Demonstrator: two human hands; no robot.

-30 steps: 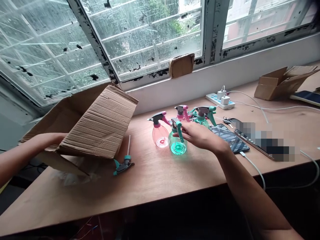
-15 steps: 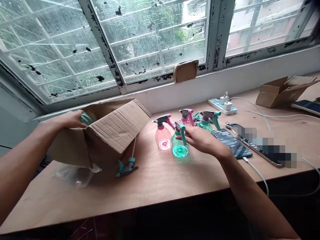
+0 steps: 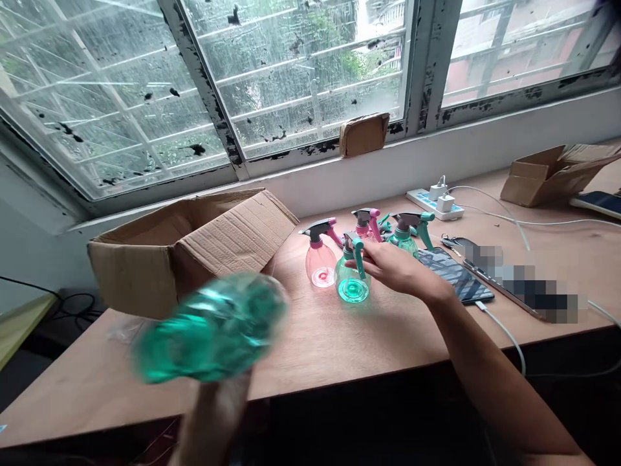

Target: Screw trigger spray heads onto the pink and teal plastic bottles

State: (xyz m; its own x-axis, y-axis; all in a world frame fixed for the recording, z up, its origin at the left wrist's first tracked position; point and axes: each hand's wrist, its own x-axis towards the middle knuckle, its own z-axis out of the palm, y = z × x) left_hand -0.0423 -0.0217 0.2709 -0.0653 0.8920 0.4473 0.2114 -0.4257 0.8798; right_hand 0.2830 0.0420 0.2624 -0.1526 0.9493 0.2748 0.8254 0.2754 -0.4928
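My left hand is low at the bottom centre, smeared by motion. It lifts a green bottle without a spray head, itself blurred, in front of an open cardboard box that lies on the wooden table. My right hand reaches to the table's middle. Its fingers are closed round the trigger head of a standing green spray bottle. A pink spray bottle stands just left of that one. Behind them are another pink one and another green one.
A dark tablet and a blurred-out phone lie right of my right hand, with cables. A power strip sits by the wall. A small open carton is at the far right. Windows run along the back.
My left hand has come out of the cardboard box with a green bottle and swung it toward me. The box has settled flat. My right hand has stayed on the green spray bottle.
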